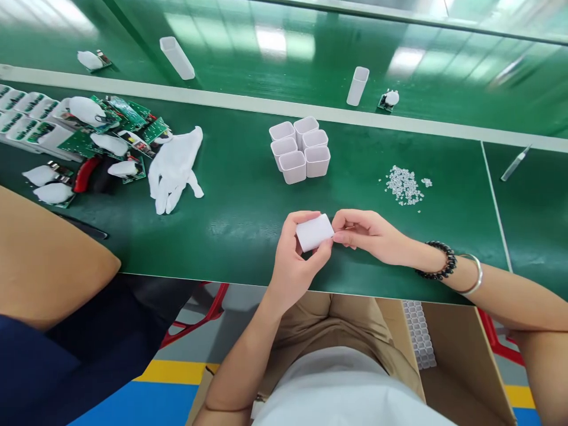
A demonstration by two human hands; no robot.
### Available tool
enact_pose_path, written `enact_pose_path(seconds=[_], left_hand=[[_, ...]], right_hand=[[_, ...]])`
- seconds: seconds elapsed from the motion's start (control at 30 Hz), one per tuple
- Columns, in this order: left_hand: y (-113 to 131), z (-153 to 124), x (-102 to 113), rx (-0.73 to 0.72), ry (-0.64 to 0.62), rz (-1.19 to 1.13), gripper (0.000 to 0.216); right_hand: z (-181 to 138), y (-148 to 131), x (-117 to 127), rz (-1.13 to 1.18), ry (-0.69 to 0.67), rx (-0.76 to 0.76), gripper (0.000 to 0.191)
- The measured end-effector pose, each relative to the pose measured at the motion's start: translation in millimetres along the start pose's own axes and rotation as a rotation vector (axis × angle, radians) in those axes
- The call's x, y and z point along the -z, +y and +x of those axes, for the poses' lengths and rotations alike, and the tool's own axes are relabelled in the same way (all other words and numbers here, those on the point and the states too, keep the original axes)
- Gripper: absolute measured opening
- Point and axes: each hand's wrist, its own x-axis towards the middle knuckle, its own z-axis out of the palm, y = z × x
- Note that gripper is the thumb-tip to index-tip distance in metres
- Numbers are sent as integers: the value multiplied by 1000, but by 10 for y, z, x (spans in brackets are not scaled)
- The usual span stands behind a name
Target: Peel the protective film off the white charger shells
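Note:
My left hand [293, 260] grips a small white plastic casing [314, 232] above the near edge of the green table [231, 219]. My right hand [370, 235] has its fingers pinched together against the casing's right end; whether something small sits in that pinch I cannot make out. Beyond the hands, several open white casings [300, 148] stand clustered upright. To the right lies a scatter of tiny clear pellets [404, 185].
A white glove [174, 168] lies at left beside green circuit boards [113, 127] and white parts. Two more casings [177, 57] [357, 86] lie on the far belt. A co-worker's arm [44, 260] rests at left. A cardboard box [461, 361] sits under the table.

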Motion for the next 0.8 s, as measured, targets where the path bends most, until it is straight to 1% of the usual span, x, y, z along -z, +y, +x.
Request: enact_pose_path(seconds=[0.17, 0.27, 0.33, 0.43, 0.57, 0.7, 0.8], left_hand=[[-19, -6, 16, -61, -14, 54, 35], [-18, -3, 19, -65, -17, 45, 35], [-14, -3, 21, -39, -23, 15, 35], [-5, -4, 25, 20, -33, -47, 35], [1, -3, 24, 78, -28, -91, 37], [-5, 6, 17, 92, -10, -120, 37], [-11, 13, 14, 100, -2, -145, 37]], right_hand=[[-8, -26, -6, -113, 39, 38, 26], [-15, -29, -1, -131, 45, 37, 25], [-13, -34, 3, -95, 40, 11, 26], [2, -54, -1, 29, 37, -35, 32], [21, -85, -19, 145, 41, -62, 36], [5, -89, -27, 157, 72, -61, 33], [-29, -72, -23, 97, 120, 3, 26]])
